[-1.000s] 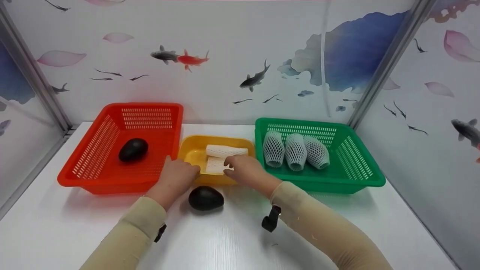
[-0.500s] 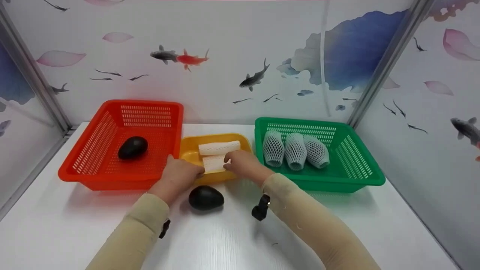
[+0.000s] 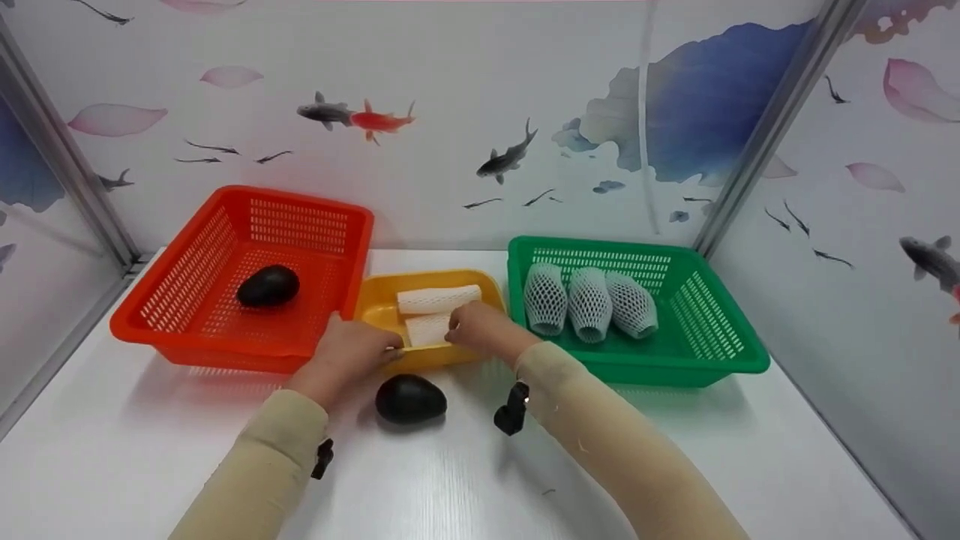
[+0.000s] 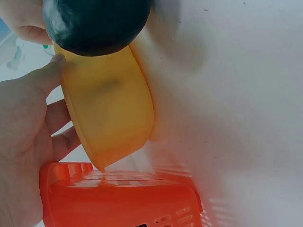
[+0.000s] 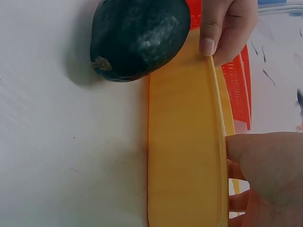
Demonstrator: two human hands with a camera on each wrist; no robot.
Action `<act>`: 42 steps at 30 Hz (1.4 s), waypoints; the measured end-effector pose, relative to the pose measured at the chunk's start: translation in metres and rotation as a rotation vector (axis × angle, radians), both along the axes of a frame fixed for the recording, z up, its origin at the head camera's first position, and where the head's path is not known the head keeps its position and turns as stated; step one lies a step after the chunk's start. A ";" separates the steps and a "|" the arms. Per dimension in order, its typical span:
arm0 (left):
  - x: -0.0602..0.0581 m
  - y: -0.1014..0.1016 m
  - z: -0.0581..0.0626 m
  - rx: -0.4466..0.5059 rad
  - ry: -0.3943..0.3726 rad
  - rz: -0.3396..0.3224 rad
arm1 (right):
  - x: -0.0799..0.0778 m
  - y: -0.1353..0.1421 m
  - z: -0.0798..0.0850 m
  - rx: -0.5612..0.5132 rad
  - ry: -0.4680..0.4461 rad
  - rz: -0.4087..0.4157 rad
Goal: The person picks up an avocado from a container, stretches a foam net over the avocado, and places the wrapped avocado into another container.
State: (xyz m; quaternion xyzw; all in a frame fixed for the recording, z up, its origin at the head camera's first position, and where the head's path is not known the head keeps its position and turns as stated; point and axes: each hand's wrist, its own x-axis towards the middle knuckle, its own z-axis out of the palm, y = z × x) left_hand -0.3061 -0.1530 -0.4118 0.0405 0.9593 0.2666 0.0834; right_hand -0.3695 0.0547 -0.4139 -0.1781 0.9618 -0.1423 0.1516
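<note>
My left hand (image 3: 349, 356) pinches the front-left rim of a small yellow basket (image 3: 375, 291), thumb outside and fingers behind the rim. The red basket (image 4: 123, 203) lies right against this hand's heel in the left wrist view. My right hand (image 3: 487, 330) reaches over the yellow basket's front rim, fingers bent inside beside a flat white foam net (image 3: 426, 328); I cannot tell whether they grip it. Behind lies a rolled white foam net (image 3: 439, 299). A dark green avocado (image 5: 142, 38) sits on the table in front of the yellow basket. Another avocado (image 3: 268, 286) lies in the red basket.
On the right stands a green basket (image 3: 720, 330) with three net-covered fruits (image 3: 591, 304) in it. A printed wall (image 3: 435, 202) rises behind the baskets. White table surface (image 3: 420, 480) extends toward the front.
The red basket has shifted back and turned slightly, its avocado with it. The yellow basket and foam nets moved a little left. My right hand has drawn slightly left and lower.
</note>
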 end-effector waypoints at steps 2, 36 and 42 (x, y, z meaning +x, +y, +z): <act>-0.001 -0.003 0.001 -0.217 0.133 -0.157 | 0.001 0.000 -0.001 -0.010 -0.015 -0.006; -0.007 -0.004 0.004 -0.375 0.267 -0.275 | -0.003 0.003 -0.003 0.079 0.053 0.041; -0.008 -0.005 0.005 -0.419 0.285 -0.272 | -0.007 -0.001 -0.001 0.132 0.174 0.098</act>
